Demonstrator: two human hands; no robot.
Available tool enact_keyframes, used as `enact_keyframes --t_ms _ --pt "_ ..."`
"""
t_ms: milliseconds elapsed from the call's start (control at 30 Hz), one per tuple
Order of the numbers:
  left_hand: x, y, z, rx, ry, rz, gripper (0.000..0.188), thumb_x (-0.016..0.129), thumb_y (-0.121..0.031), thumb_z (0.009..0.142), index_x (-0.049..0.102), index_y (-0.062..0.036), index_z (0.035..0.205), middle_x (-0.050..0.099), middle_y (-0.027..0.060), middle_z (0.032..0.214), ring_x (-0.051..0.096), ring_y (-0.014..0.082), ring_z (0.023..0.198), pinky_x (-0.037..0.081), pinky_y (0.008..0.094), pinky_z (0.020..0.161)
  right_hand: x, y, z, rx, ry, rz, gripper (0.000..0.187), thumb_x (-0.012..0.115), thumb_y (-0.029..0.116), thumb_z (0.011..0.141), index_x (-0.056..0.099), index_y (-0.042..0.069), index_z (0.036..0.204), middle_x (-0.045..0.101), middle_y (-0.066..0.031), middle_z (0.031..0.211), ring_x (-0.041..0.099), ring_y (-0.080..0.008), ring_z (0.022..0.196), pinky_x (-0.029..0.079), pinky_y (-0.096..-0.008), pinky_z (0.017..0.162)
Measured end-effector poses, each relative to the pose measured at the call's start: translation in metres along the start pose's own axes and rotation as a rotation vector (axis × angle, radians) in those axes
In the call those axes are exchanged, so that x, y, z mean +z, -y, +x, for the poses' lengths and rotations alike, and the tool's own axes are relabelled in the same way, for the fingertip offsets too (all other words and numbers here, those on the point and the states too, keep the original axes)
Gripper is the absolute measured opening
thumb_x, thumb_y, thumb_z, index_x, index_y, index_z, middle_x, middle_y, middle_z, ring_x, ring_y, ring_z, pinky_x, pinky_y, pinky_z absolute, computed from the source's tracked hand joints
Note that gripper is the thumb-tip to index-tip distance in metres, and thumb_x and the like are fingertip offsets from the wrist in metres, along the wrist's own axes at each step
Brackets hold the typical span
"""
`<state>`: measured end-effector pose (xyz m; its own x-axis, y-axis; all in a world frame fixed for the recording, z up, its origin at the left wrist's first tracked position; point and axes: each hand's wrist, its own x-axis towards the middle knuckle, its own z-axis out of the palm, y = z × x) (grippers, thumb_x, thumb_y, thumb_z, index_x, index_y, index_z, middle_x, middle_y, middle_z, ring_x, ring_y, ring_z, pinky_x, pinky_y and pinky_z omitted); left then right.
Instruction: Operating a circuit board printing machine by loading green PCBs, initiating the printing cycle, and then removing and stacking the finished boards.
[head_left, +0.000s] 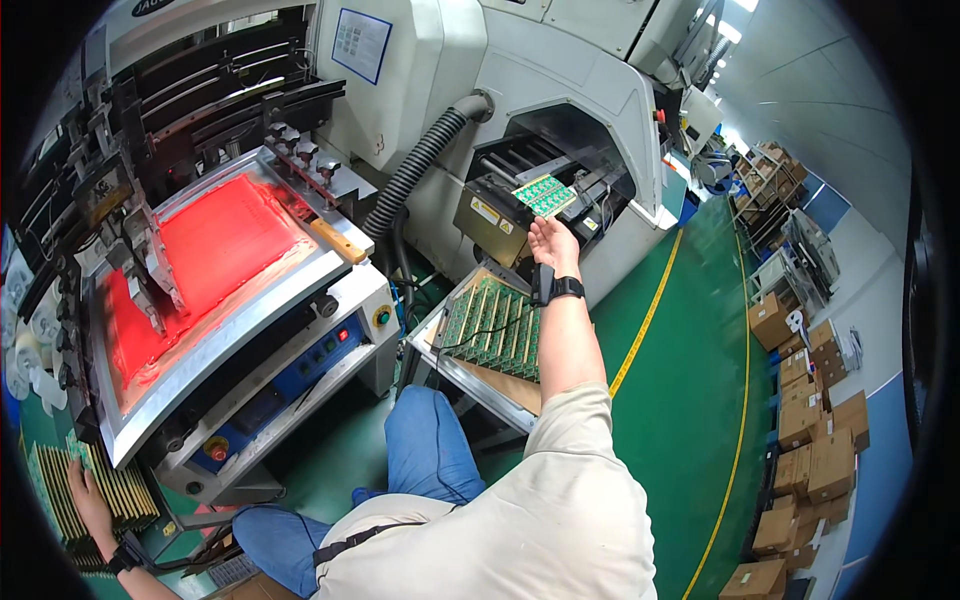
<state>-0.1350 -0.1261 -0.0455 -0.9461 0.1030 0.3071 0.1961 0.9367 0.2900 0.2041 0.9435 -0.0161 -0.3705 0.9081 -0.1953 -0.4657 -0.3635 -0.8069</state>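
My right hand reaches forward, its fingers closed at the near edge of a green circuit board panel. That panel lies level at the opening of the white machine, above its rails. At the lower left my left hand is among a row of upright circuit boards, its fingers closed at the edge of one board; part of the grip is hidden. Beside my right forearm, more boards stand in rows on a small table. Each wrist has a black band.
A printing machine with a metal-framed screen spread with red paste stands at the left. A wooden-handled spatula rests on its frame. A ribbed black hose runs between the machines. Cardboard boxes line the right side, past yellow floor lines.
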Motion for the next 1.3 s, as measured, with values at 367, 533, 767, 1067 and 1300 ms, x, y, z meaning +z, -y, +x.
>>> enact_keyframes --t_ms 367,533,767,1067,1300 --pt "0.006 0.015 0.005 0.027 -0.031 0.043 0.045 0.050 -0.022 0.112 0.052 0.0027 0.150 0.052 0.0224 0.155 0.046 0.0383 0.145 0.034 0.0425 0.121 0.019 -0.056 -0.035 0.013 0.201 0.265 0.018 0.065 0.023 0.104 0.070 0.008 0.112 0.076 -0.0035 0.099 0.070 -0.0217 0.085 0.057 -0.0376 0.076" --pt "-0.005 0.007 0.013 0.018 0.002 0.089 0.048 0.049 -0.029 0.114 0.053 0.0031 0.148 0.053 0.0228 0.154 0.048 0.0388 0.143 0.037 0.0436 0.119 0.055 -0.127 -0.125 0.140 0.386 0.238 0.015 0.069 0.020 0.101 0.070 0.009 0.112 0.072 -0.0041 0.090 0.068 -0.0192 0.079 0.055 -0.0338 0.070" --pt "-0.037 -0.044 0.005 -0.091 0.086 0.271 0.055 0.052 -0.037 0.112 0.052 0.0026 0.150 0.057 0.0232 0.148 0.054 0.0401 0.137 0.042 0.0429 0.114 0.100 -0.147 -0.243 0.188 0.572 0.065 0.015 0.065 0.019 0.104 0.069 0.007 0.112 0.071 -0.0043 0.091 0.066 -0.0160 0.079 0.055 -0.0314 0.072" --pt "-0.058 -0.049 -0.036 -0.219 0.190 0.268 0.084 0.060 -0.062 0.102 0.047 0.0004 0.156 0.059 0.0266 0.147 0.056 0.0390 0.136 0.044 0.0446 0.113 0.101 -0.121 -0.278 0.039 0.741 -0.144 0.018 0.067 0.020 0.103 0.069 0.004 0.110 0.071 -0.0035 0.091 0.065 -0.0113 0.080 0.054 -0.0266 0.075" --pt "-0.080 -0.126 -0.085 -0.148 0.074 -0.037 0.069 0.073 -0.041 0.097 0.055 0.0014 0.148 0.066 0.0268 0.139 0.064 0.0371 0.127 0.048 0.0409 0.110 0.105 -0.114 -0.299 0.002 0.696 -0.252 0.022 0.065 0.018 0.103 0.069 0.002 0.117 0.069 -0.0047 0.101 0.065 -0.0130 0.088 0.053 -0.0296 0.081"
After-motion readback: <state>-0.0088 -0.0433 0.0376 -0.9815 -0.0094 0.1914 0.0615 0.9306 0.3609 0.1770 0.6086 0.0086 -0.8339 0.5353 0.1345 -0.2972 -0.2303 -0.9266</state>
